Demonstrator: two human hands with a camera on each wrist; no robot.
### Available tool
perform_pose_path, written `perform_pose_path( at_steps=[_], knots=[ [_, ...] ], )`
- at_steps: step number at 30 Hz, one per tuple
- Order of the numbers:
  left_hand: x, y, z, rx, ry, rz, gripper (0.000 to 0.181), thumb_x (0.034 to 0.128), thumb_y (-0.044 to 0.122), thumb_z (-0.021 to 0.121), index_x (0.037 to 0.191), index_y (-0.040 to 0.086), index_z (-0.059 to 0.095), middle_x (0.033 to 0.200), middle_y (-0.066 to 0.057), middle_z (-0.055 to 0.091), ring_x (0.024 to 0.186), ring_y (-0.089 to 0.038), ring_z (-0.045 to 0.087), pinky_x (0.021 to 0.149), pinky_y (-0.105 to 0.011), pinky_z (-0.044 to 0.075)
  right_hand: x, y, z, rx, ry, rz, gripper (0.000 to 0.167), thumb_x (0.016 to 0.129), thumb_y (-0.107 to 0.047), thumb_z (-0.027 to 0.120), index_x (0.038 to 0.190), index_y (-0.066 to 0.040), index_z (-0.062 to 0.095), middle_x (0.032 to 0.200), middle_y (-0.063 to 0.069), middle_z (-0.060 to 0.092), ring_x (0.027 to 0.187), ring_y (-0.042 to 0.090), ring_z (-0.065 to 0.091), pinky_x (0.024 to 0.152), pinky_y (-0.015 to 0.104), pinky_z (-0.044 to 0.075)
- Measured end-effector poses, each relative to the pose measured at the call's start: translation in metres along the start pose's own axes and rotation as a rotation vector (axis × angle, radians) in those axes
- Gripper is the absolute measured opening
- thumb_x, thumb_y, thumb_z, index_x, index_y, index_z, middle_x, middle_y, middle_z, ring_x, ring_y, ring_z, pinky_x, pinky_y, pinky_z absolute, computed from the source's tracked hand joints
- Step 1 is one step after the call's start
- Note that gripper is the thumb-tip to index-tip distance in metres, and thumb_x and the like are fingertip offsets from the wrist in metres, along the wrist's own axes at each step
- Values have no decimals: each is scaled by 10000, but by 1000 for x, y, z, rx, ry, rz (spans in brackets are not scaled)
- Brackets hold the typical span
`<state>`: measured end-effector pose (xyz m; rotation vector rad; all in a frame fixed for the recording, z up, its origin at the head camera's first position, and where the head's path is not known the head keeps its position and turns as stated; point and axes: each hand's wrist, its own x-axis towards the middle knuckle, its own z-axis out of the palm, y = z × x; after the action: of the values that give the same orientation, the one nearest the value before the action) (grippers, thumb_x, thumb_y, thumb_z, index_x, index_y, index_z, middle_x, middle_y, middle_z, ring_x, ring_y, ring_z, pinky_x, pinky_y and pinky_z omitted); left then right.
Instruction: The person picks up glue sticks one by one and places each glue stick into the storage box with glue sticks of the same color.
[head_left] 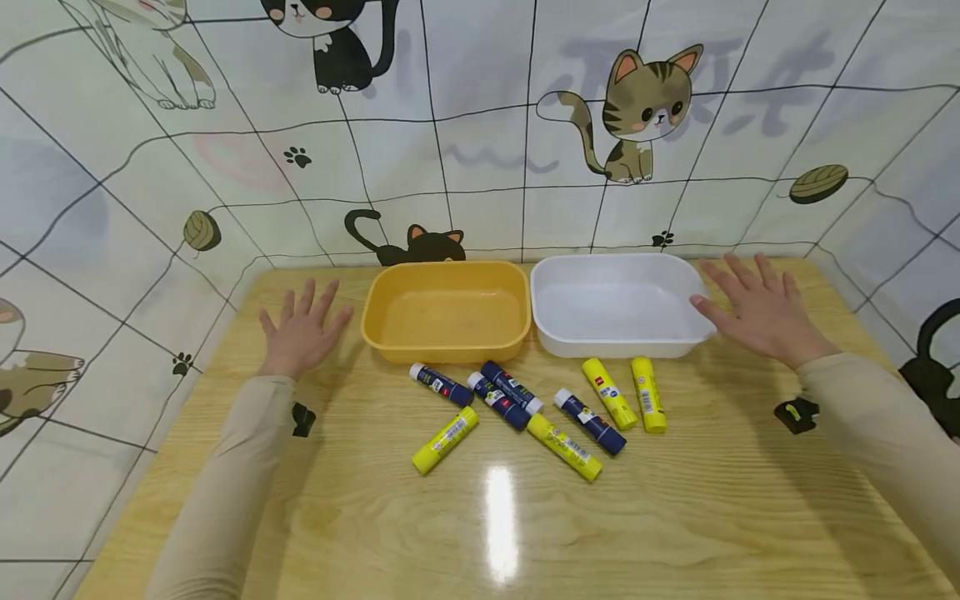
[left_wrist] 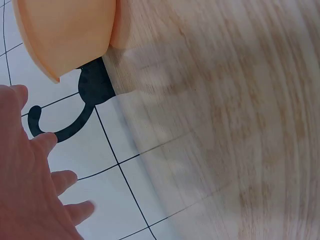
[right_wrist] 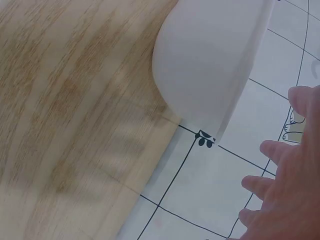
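My left hand [head_left: 300, 332], fingers spread and holding nothing, is left of a yellow-orange plastic tub [head_left: 375, 333]. In the left wrist view a gap separates that hand [left_wrist: 35, 175] from the tub [left_wrist: 70, 30]. My right hand [head_left: 761, 312] is spread beside the right end of a white plastic tub [head_left: 622, 348]; its thumb overlaps the rim in the head view, but the right wrist view shows them apart. Before the tubs lie several glue sticks, some dark blue with white caps, such as this blue glue stick [head_left: 590, 422], others yellow, such as this yellow glue stick [head_left: 445, 441].
The tubs stand side by side at the back of a wooden table [head_left: 375, 533]. Behind and beside it hangs a white cat-print cloth [head_left: 487, 158]. A second yellow glue stick [head_left: 648, 396] lies just in front of the white tub.
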<state>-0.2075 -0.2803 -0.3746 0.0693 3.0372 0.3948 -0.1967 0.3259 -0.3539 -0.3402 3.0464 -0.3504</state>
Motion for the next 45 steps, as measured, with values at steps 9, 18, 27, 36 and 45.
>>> perform_pose_path(
  at_steps=[9,18,27,36,45],
  knots=[
    [13,9,4,-121,-10,77,711,1010,551,224,1564,133,69,1561,-279,26,1350,-558,141,1030,-691,136,-5,-11,3,9,130,-125,673,977,-446,484,1461,0,345,1478,341,241,1396,499,47,1081,630,63],
    [30,9,2,-322,-74,104,646,1037,424,296,1536,36,163,1437,-351,329,1295,-501,338,1026,-617,275,-15,-56,7,1,274,-305,508,896,-251,661,1303,19,521,1306,253,487,1267,459,362,996,609,313],
    [38,0,5,-580,-259,59,674,1034,446,317,1541,52,110,1422,-315,372,1115,-442,548,903,-513,466,-34,-93,12,-7,271,-423,435,865,-187,707,1221,20,567,1180,198,564,1109,377,509,906,535,434],
    [47,-1,2,-724,-383,44,669,1024,423,396,1546,94,134,1435,-240,344,1133,-388,513,914,-505,462,-42,-119,30,-31,168,-515,388,886,-223,674,1179,22,609,1088,146,630,1010,328,577,857,482,475],
    [42,-6,8,-814,-394,36,671,1018,442,408,1546,119,149,1416,-220,345,1076,-346,522,908,-483,472,-45,-139,50,-45,123,-606,268,865,-206,695,1047,-13,654,932,66,637,812,203,598,721,382,509]
  ],
)
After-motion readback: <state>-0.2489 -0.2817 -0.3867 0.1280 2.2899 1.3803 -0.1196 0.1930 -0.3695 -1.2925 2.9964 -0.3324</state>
